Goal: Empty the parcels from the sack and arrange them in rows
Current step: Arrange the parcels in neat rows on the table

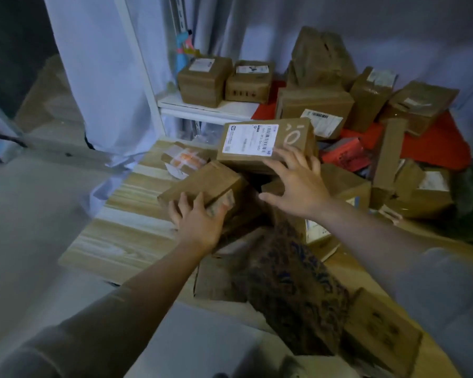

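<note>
Left hand (200, 222): fingers curl round a small box (202, 186) on the wooden floor (126, 241).
Right hand (298, 184): fingers spread, released, touching the labelled parcel (265, 143).
Risk: that parcel, perched on the heap, may slide if nudged.

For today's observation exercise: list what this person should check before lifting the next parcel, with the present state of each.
1. Left hand grips the plain brown parcel: ok.
2. Right hand fingers spread, touching the labelled parcel, not gripping: not ok.
3. Labelled parcel lies flat on the pile: ok.
4. Bare wooden floor left of the pile for a row: ok.
5. Sack emptied: cannot tell.
</note>
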Demonstrator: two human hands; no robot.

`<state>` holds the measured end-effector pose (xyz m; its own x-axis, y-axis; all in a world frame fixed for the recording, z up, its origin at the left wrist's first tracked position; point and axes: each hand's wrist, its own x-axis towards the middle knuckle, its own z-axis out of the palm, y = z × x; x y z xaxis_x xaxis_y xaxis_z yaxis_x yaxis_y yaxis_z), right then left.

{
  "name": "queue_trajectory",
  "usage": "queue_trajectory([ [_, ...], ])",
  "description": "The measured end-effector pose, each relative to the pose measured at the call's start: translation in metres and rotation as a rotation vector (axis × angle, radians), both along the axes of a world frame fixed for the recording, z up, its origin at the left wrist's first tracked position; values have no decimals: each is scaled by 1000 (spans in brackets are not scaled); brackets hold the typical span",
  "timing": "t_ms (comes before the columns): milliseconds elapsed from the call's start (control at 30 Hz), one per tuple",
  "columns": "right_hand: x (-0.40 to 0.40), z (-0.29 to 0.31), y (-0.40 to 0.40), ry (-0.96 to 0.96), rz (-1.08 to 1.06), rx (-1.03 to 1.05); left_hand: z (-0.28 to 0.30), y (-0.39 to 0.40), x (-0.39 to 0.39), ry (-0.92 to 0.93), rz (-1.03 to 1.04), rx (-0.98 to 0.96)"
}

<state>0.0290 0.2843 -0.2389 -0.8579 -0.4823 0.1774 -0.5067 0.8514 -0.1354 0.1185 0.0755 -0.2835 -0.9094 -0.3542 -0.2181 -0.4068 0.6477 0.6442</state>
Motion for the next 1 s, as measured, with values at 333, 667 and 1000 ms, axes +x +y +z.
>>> queue_trajectory([
  [333, 37, -9, 61, 116, -18, -78, -13, -18, 7, 435, -298, -387],
  [667, 16, -27, 81, 11, 234, 344, -49, 30, -8, 391, -911, -597],
  [1000, 8, -25, 80, 78, 237, 258, 18, 39, -119, 673, -617, -730],
])
